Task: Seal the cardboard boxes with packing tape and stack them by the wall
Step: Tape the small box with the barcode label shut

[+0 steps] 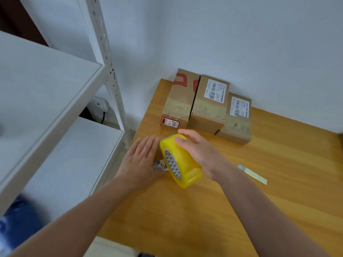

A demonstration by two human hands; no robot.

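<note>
- Head view, hands: the left hand [141, 160] lay flat with its fingers straight and close together, pressing down on a small cardboard box [160, 166]. Only a printed label and a sliver of brown showed between that hand and the roll. The right hand [196, 153] curled over the top of the yellow tape roll [183, 164] and gripped it from above.
- Head view, the deciding relation: the roll stood on its edge just right of the left hand, touching or all but touching the box. Its open core faced left and toward the person. The box therefore sat directly left of the roll and under the left palm, so the left hand was the nearer one and served as the clamp. Its long axis could not be told, since too much of it was covered.
- Head view, judgement: this looked like the taping step, and the pull would likely have to run away from the pinned box.
- Head view, the goal: three taped boxes [209, 104] stood side by side against the wall [241, 43] at the far edge of the wooden table [278, 210], ahead and slightly right of both hands. The right hand was the nearer to them.
- Head view, other things: a pale flat strip [252, 174] lay on the table right of the right forearm, apart from it.
</note>
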